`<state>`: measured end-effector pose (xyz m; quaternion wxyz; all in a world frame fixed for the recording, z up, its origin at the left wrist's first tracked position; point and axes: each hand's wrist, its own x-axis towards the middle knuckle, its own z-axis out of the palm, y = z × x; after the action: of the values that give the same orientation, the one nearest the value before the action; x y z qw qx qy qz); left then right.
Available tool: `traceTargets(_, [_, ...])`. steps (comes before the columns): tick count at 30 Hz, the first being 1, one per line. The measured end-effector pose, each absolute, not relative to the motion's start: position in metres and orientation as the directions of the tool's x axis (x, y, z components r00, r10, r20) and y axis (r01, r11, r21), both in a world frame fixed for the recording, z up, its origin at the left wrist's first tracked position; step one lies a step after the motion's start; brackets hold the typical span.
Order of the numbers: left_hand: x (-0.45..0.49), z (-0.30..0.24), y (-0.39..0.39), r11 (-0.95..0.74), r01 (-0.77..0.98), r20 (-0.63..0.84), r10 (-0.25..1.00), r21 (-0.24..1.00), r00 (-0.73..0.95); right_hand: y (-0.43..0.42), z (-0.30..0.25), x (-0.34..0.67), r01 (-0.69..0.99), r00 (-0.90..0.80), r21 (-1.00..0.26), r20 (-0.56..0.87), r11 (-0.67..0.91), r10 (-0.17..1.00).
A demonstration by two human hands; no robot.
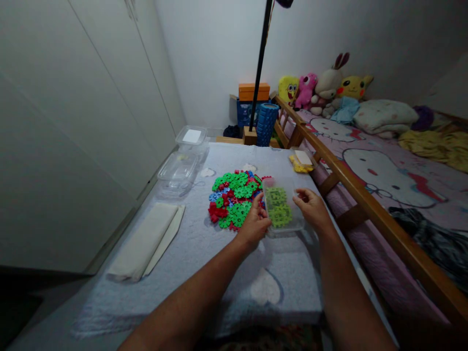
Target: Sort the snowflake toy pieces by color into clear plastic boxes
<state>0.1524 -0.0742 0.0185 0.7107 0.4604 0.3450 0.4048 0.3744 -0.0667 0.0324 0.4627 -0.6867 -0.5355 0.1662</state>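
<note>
A clear plastic box (297, 225) with yellow-green snowflake-shaped building pieces (280, 208) inside is held between my two hands. My left hand (254, 222) grips its left side, with fingers and thumb closed on the wall. On the opposite side, my right hand (312, 207) has its fingers and thumb closed on the right wall. Just left of the box lies a loose pile of green, red and blue snowflake pieces (238, 192), partly behind my left hand. Whether a lid covers the box, I cannot tell.
Clear containers (178, 166) stand at the table's left, behind folded cream cloth (148, 239). A container of yellow pieces (302, 163) sits at the far right corner. A black pole (259, 73) rises behind the table. The bed's wooden rail (351, 183) runs along the right.
</note>
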Motion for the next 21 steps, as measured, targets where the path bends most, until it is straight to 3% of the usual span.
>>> traceTargets(3, [0.152, 0.018, -0.073, 0.251, -0.268, -0.106, 0.882, 0.930, 0.459, -0.073, 0.025, 0.368, 0.570, 0.415, -0.821, 0.264, -0.022, 0.871])
traceTargets(11, [0.151, 0.015, -0.072, 0.174, -0.300, -0.044, 0.918, 0.938, 0.395, -0.074, 0.028, 0.347, 0.641, 0.431, -0.756, 0.495, 0.130, 0.754])
traceTargets(21, [0.151, 0.016, -0.072, 0.263, -0.231, -0.136, 0.881, 0.937, 0.454, -0.077, 0.019, 0.336, 0.459, 0.551, -0.858, 0.479, 0.232, 0.683])
